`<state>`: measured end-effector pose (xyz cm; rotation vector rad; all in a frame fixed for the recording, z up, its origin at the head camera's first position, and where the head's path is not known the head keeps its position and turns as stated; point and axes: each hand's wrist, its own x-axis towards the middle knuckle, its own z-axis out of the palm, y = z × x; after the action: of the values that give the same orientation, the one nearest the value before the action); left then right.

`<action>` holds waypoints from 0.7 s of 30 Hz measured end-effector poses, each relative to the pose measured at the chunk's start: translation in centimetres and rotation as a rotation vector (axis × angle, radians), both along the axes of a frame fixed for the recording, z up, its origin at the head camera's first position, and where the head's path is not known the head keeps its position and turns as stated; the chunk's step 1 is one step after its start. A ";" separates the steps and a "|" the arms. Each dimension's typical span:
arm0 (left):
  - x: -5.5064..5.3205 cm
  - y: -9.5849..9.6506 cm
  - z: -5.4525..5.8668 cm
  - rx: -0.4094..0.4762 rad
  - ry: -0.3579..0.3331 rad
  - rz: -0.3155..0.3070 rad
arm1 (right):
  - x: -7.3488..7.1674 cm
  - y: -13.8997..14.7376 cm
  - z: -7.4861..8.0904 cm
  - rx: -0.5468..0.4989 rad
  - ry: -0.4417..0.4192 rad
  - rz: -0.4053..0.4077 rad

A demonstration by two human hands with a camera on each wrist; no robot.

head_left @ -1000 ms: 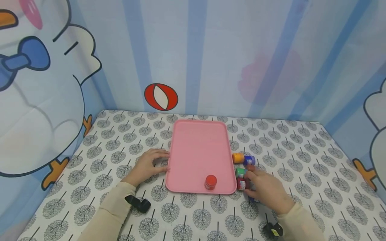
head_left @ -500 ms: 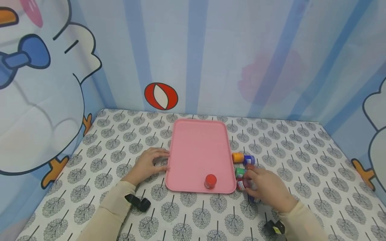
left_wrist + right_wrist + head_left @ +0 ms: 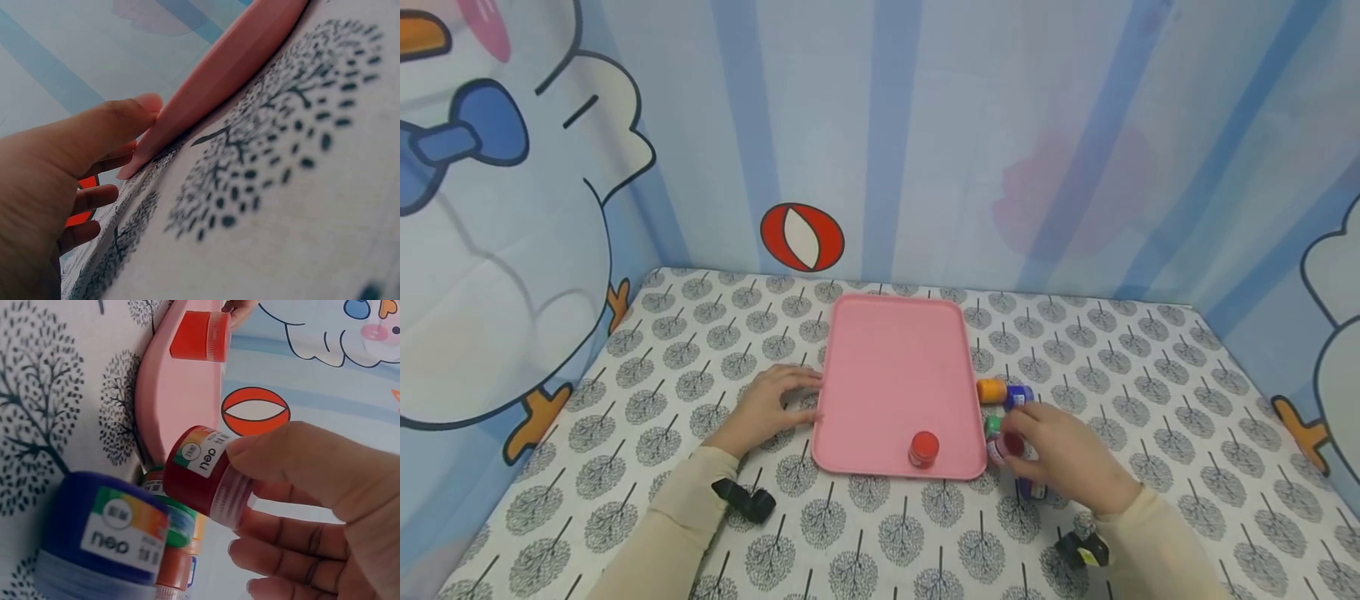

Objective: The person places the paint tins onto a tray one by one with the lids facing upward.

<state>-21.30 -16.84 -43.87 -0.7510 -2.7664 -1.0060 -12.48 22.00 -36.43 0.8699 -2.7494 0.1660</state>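
Note:
In my right hand point(image 3: 1063, 458) I pinch a dark red paint jar point(image 3: 199, 472) between thumb and fingers, tilted, beside the tray's lower right corner. A dark blue paint jar point(image 3: 103, 534), a green one point(image 3: 178, 522) and a brownish-red one point(image 3: 173, 572) lie close by it in the right wrist view. Upright on the pink tray point(image 3: 891, 367) stands a bright red paint jar point(image 3: 923, 450), near the front edge. My left hand point(image 3: 766, 410) rests at the tray's left side, thumb point(image 3: 147, 103) and fingertips against its rim, fingers relaxed.
An orange jar point(image 3: 991, 391) and a blue jar point(image 3: 1018, 397) lie end to end by the tray's right edge. A tree-patterned cloth point(image 3: 715, 333) covers the table. Behind it hangs a striped blue curtain point(image 3: 955, 150) with cartoon prints.
My right hand has lifted and tilted the dark red jar from among the others, drawing it slightly toward the tray. The left hand keeps its place at the rim.

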 end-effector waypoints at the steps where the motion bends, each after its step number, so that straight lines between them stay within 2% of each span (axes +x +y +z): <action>1: 0.0 0.0 0.0 0.000 0.001 -0.001 | 0.0 -0.1 0.1 -0.003 -0.007 -0.005; 10: -0.1 0.1 0.2 0.002 0.012 -0.006 | -1.1 -0.9 0.3 -0.070 -0.099 -0.026; 21: 0.1 0.1 0.2 -0.002 0.039 -0.009 | -2.1 -2.3 -0.4 -0.100 -0.072 -0.016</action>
<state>-21.15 -16.78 -43.63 -0.7763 -2.7334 -0.9796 -14.58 19.65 -36.80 0.8311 -2.7857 0.3350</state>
